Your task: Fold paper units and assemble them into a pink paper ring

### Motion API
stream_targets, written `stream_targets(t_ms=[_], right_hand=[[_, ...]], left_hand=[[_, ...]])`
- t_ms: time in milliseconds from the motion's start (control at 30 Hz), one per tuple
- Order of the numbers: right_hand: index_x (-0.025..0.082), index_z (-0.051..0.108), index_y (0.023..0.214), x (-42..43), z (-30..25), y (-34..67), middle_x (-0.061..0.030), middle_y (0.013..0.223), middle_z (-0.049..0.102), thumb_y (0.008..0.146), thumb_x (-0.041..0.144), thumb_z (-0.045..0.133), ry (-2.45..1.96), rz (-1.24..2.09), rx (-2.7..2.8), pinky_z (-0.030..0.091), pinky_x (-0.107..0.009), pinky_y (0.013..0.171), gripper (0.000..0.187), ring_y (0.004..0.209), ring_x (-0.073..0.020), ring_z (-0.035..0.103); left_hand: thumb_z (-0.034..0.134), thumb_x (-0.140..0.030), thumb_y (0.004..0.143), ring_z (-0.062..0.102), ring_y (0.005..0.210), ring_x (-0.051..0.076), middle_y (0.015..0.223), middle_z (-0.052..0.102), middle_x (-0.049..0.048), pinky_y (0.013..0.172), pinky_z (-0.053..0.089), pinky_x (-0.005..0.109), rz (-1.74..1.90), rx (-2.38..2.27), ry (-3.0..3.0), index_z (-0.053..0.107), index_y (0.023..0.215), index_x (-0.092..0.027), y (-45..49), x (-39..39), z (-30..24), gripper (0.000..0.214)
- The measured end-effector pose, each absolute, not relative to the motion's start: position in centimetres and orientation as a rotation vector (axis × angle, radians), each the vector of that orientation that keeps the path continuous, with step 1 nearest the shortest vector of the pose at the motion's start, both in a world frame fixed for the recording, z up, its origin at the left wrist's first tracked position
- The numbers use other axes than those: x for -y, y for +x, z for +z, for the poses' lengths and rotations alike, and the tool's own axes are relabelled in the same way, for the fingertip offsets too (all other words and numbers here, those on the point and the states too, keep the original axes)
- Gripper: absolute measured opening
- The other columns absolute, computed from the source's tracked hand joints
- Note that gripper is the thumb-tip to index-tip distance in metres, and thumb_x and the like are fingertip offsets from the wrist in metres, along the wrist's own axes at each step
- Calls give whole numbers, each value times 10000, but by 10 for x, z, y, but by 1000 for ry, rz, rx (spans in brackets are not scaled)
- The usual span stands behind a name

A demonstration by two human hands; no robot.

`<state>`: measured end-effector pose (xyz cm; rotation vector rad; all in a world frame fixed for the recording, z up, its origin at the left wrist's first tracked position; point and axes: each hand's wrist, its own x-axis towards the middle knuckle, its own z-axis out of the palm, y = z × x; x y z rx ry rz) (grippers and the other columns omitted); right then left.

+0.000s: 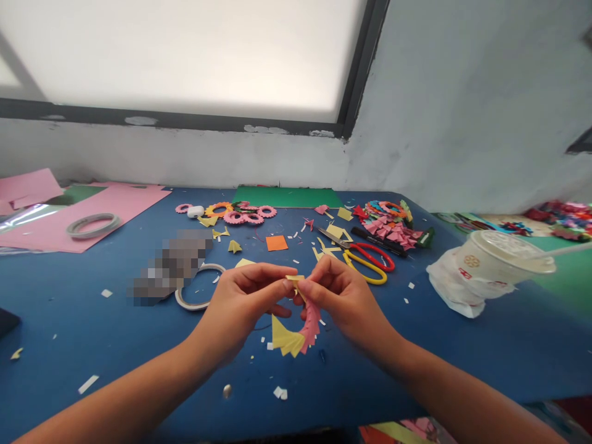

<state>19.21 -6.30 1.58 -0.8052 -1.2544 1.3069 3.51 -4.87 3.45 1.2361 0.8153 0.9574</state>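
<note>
One curved paper chain: is hanging over the blue table, its overlapping points running from yellow to pink.
Small yellow piece: is sitting by the chain's upper end; I can't tell whether it's joined on.
Left hand: is pinching the piece's left end.
Right hand: is pinching its right end.
Paper work: a link seems to be getting shaped; the next move is probably calling for a careful crease.
Scissors: are lying just beyond the right hand, near an orange square.
</note>
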Motion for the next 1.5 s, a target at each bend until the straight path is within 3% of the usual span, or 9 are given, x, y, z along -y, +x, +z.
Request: stream_targets(t_ms=[167, 367, 767, 1267, 1500], right_hand=[[189, 486, 673, 64, 15, 193, 38, 615, 637, 737, 270, 673, -797, 1299, 1251, 474, -181, 482, 214, 501, -76, 599], [198, 564, 837, 64, 14, 193, 32, 631, 659, 759, 266, 648, -789, 1315, 1264, 483, -183, 495, 133, 514, -81, 607], [188, 593, 794, 65, 12, 190, 35, 594, 640, 771, 284, 636, -856, 1160, 1263, 466, -191, 451, 108, 467, -79, 579], [193, 591, 755, 67, 12, 188, 40, 618, 642, 791, 235, 611, -802, 1042, 1294, 473, -169, 475, 59, 514, -67, 594], [202, 574, 783, 66, 5, 187, 34, 636, 636, 795, 246, 613, -827, 1005, 1345, 464, -190, 489, 60, 540, -83, 609]], left_hand=[[705, -234, 716, 651, 664, 122, 740, 684, 8, 535, 541, 153, 935, -826, 1245, 694, 829, -175, 35, 49, 36, 128], [674, -226, 747, 648, 667, 116, 725, 691, 1, 524, 539, 141, 937, -801, 1318, 715, 843, -208, 33, 48, 37, 106], [712, -240, 706, 642, 648, 124, 756, 703, 4, 515, 557, 168, 987, -848, 1432, 714, 842, -210, 34, 48, 36, 139], [665, -242, 753, 644, 683, 141, 755, 700, 14, 508, 569, 186, 986, -785, 1469, 720, 883, -227, 33, 46, 35, 142], [671, -208, 739, 642, 633, 106, 721, 701, 2, 516, 541, 137, 1020, -814, 1386, 721, 827, -213, 35, 47, 33, 101]])
